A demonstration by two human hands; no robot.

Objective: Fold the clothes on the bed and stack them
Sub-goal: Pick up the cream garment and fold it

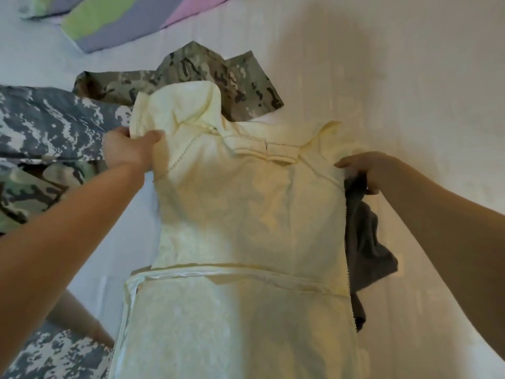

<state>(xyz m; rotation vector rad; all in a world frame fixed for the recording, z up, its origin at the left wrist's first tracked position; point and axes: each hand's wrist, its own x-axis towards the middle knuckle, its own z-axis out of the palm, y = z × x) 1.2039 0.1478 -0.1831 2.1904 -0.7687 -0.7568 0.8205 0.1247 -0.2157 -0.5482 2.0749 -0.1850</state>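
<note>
White bed sheet [410,77], evenly lit, striped pillow [109,26] at far left corner. Cream garment [246,209] lies lengthwise down the middle of the bed, collar end away from the person, its top lifted slightly off the sheet.

Left hand [128,151] pinches the left sleeve edge, thumb over, fingers curled beneath. Right hand [363,168] grips the right shoulder seam, fingers curled over the edge; fingertips partly hidden by fabric, so it may be catching the grey cloth [366,242] too.

That grey cloth sits half under the garment's right side. Green-brown camouflage piece [218,75] lies beyond the collar, and the grey digital-camouflage piece [54,124] is at the left. Both are unfolded.

Step in hand, as I read it: spreading and squaring the garment before the first fold. Next move calls for laying the shoulders flat, then bringing the sleeves inward. No stack is visible yet.
</note>
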